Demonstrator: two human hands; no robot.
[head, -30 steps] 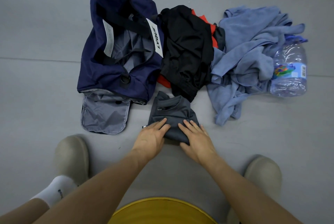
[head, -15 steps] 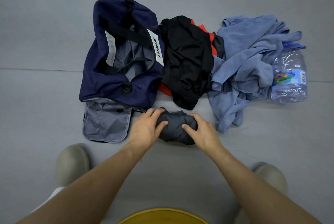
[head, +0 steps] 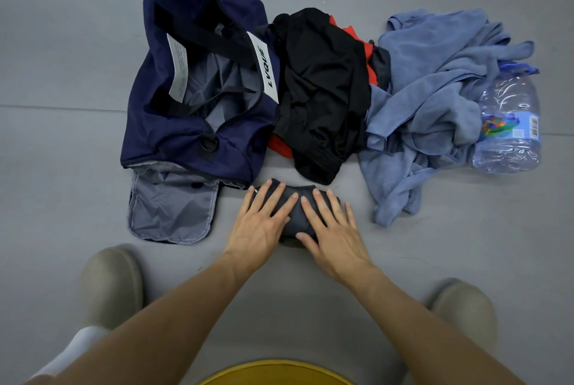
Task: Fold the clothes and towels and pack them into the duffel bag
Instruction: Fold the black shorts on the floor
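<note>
Grey floor (head: 62, 229), faint seam running side to side. Nearest, beige shoes (head: 111, 282) set wide apart.

Just ahead, left hand (head: 264, 223) and right hand (head: 332, 229) laid flat side by side on a small dark grey folded garment (head: 295, 219). Fingers straight, slightly spread, pressing down, gripping nothing. Garment on bare floor, long axis left to right, mostly hidden under both hands.

Beyond and to the left, navy duffel bag (head: 192, 142), mouth open upward, grey flap (head: 174, 210) spread on the floor at its near end. Bag mouth ahead-left of the garment, so left hand nearer to it. Likely next: fingers curling under both ends, then a lift ahead-left over the near wall.

Farther right, unfolded: black garment (head: 323, 89) over a red one (head: 354, 33), touching the bag; heaped blue towels (head: 428, 89); plastic bottle (head: 509, 130) against them.
</note>
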